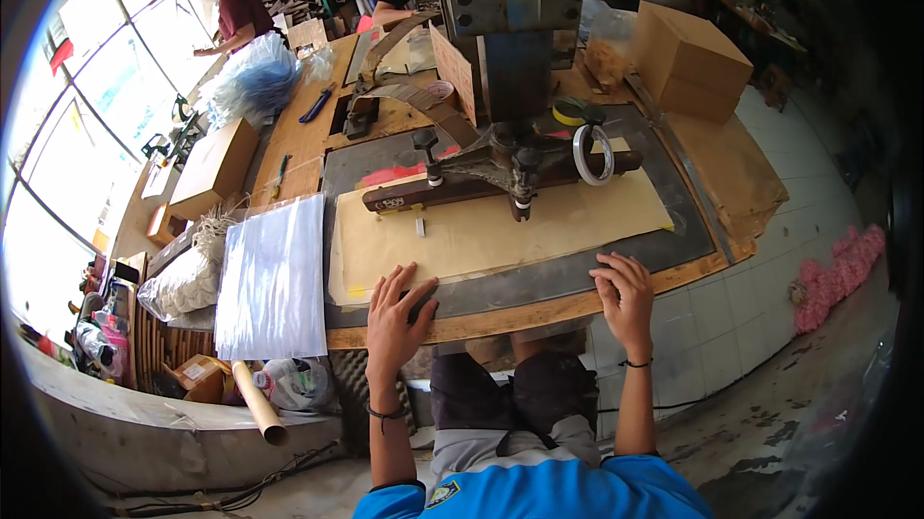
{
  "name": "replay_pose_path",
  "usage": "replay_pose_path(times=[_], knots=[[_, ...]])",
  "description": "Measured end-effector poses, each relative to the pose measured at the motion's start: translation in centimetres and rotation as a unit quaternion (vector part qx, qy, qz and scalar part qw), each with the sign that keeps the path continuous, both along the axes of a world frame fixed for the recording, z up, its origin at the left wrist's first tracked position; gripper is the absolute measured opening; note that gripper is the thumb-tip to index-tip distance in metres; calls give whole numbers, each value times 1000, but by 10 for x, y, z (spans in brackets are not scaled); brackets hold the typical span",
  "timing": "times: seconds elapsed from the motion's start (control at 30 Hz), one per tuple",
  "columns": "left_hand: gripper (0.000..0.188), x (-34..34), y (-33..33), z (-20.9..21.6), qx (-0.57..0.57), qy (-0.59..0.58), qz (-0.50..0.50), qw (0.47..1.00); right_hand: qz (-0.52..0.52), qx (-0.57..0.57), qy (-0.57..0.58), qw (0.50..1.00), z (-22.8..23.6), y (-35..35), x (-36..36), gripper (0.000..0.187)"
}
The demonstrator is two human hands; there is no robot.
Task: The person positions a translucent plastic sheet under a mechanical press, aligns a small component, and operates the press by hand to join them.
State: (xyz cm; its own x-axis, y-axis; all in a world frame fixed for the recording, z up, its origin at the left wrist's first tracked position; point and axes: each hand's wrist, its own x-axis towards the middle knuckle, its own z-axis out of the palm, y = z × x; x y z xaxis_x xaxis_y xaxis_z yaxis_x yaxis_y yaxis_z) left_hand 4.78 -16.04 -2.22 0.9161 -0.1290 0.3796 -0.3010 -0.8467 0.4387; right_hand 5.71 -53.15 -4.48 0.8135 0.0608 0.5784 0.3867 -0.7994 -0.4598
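My left hand (397, 312) rests with fingers spread at the near edge of a tan paper sheet (481, 245), its fingertips at the sheet's border. Farther right, my right hand (626, 293) lies open on the dark work plate (539, 290), apart from the paper. Across the sheet stands a press head with a long dark metal bar (414, 196), held by a clamp-like bracket (505, 158). A small pale piece (420, 227) lies on the paper just in front of the bar. On the bar's right part leans a silver tape roll (594, 155).
Clear plastic sheets (274, 278) lie left of the plate. Behind them are a blue-handled cutter (316, 105) and a pile of plastic bags (252, 81). A cardboard box (688, 62) stands at the back right. The press column (515, 66) blocks the middle. Other people work at the back.
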Motion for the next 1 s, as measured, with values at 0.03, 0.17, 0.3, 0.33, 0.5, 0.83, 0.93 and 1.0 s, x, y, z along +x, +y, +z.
replay_pose_path(times=[0.03, 0.17, 0.3, 0.33, 0.5, 0.83, 0.93, 1.0], knots=[[34, -1, 0, -1, 0, 1, -1, 1000, -2, 1, 6, 1000, 0, 0, -2, 22], [34, -1, 4, -2, -4, 15, -4, 1000, -4, 0, -11, 1000, -3, 0, 0, 20], [35, 1, 2, -3, -9, 17, -6, 1000, -4, -3, -12, 1000, -3, 0, 1, 16], [35, 1, 2, -2, -10, 17, -6, 1000, -5, -1, -10, 1000, -3, -1, 1, 16], [35, -1, 2, -2, -4, 16, -3, 1000, -6, -4, -15, 1000, -7, 0, 2, 17], [34, 0, 2, -4, 4, 15, 2, 1000, -10, -5, -16, 1000, -9, 0, 2, 18], [34, 0, 1, -3, 5, 15, -2, 1000, -19, -7, -20, 1000, -10, 1, 0, 18], [33, 1, 2, -4, 11, 9, 4, 1000, -18, -10, -26, 999, -11, 1, 3, 17]])
